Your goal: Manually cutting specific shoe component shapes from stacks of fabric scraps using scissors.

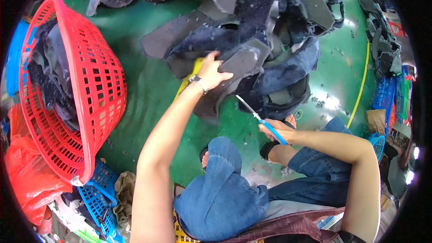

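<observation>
My left hand (212, 73) reaches forward to the near edge of a heap of dark fabric pieces (288, 69), its thumb and fingers apart. Just beyond its fingertips lies a flat grey piece (245, 60) with a fuzzy dark edge; whether the fingers touch it I cannot tell. In my right hand (280, 130), above my foot, is a pair of scissors (271, 132) with blue handles. Their light blades point up and left toward the heap, apart from the fabric.
To the left a large red plastic basket (101, 81) stands tilted, with dark fabric pieces (51, 76) inside. Blue baskets (101, 184) and a red plastic bag (33, 171) lie below it. A yellow line (361, 83) crosses the green floor (139, 94). More scraps (384, 40) lie at the far right.
</observation>
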Motion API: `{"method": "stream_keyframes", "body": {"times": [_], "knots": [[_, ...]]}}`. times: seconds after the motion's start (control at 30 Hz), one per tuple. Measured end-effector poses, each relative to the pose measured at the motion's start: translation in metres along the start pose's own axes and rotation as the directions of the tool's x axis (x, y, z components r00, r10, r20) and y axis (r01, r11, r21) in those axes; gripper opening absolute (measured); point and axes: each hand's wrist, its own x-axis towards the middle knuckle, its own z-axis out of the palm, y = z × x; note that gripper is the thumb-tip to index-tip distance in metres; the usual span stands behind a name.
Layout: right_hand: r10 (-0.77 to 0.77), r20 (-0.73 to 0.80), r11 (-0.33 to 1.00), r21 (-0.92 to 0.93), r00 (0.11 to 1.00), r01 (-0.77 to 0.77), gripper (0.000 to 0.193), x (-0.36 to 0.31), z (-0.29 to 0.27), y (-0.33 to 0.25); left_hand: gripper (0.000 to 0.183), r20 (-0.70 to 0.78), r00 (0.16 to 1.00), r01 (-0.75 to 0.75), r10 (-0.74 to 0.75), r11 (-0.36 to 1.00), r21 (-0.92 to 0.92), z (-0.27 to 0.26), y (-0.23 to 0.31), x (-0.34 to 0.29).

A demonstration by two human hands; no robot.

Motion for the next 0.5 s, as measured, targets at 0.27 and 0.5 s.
{"method": "stream_keyframes", "body": {"times": [0.27, 0.5], "knots": [[-0.083, -0.085, 0.933, 0.344, 0.993, 0.108, 0.054, -0.019, -0.021, -0.009, 0.04, -0.035, 0.931, 0.332, -0.362, 0.884, -0.329, -0.06, 0.01, -0.096], [-0.224, 0.2, 0.959, 0.218, 0.954, 0.18, 0.057, 0.025, 0.041, -0.063, 0.027, -0.333, 0.889, 0.377, -0.314, 0.915, 0.142, -0.083, -0.017, -0.177]]}}
